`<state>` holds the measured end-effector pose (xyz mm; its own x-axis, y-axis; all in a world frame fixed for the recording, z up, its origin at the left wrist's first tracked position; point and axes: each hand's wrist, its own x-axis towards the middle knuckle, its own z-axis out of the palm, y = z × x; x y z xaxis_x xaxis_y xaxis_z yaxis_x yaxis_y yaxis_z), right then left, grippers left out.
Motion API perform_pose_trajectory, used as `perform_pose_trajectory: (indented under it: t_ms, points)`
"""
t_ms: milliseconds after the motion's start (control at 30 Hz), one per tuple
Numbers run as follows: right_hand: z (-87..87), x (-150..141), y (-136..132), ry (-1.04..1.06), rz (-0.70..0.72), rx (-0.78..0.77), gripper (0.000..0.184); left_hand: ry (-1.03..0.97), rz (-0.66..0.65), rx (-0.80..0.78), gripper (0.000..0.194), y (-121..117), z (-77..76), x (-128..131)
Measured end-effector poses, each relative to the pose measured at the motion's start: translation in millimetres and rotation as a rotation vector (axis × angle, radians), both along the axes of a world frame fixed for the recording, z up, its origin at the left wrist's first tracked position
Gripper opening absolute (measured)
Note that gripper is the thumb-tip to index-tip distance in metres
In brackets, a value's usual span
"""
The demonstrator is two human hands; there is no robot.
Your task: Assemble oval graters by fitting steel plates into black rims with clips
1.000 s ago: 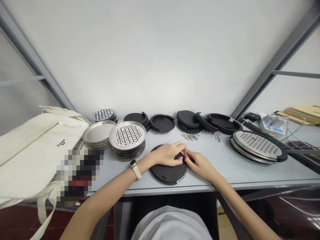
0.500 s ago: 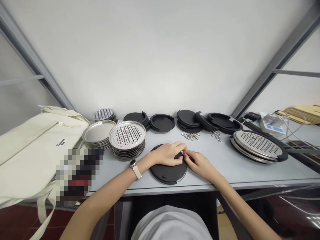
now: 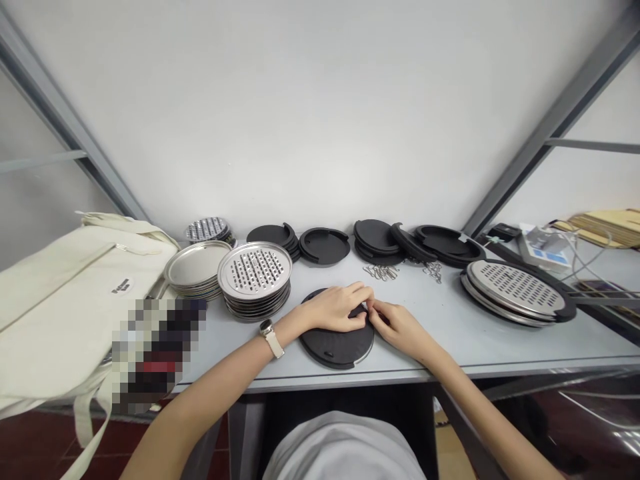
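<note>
A round black plastic disc (image 3: 333, 347) lies flat near the front edge of the table, with a small raised peg and a short pale rim section at its near side. My left hand (image 3: 340, 308) rests across the top of it, fingers curled and their tips brought together at the disc's right edge. Meeting it there is my right hand (image 3: 400, 327), closed in a pinch with thumb and forefinger at the same spot. Whatever sits between the fingertips is hidden or too small to name.
To the left are stacks of metal grater plates (image 3: 255, 270) and plain metal discs (image 3: 197, 267). Black round holders (image 3: 325, 247) line the wall, near two piles of small wire clips (image 3: 381, 272). More grater plates (image 3: 515, 290) lie right; a cream bag (image 3: 75, 300) is far left.
</note>
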<state>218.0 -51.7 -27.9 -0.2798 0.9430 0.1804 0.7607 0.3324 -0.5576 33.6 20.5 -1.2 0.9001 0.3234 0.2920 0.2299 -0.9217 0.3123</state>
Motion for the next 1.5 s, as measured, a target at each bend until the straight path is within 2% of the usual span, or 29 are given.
perform_pose_trajectory:
  t_ms: [467, 1133, 1500]
  points:
    - [-0.1, -0.4, 0.5, -0.012, 0.004, 0.009, 0.024, 0.011, 0.002, 0.009, 0.014, 0.0, 0.1, -0.2]
    - [-0.2, -0.4, 0.3, -0.012, -0.019, -0.002, 0.026, -0.078, -0.007, -0.173, 0.016, 0.9, 5.5, 0.7]
    - [1.3, -2.0, 0.0, -0.023, -0.022, 0.014, 0.027, -0.105, -0.014, -0.172, 0.016, 2.8, 2.7, 1.5]
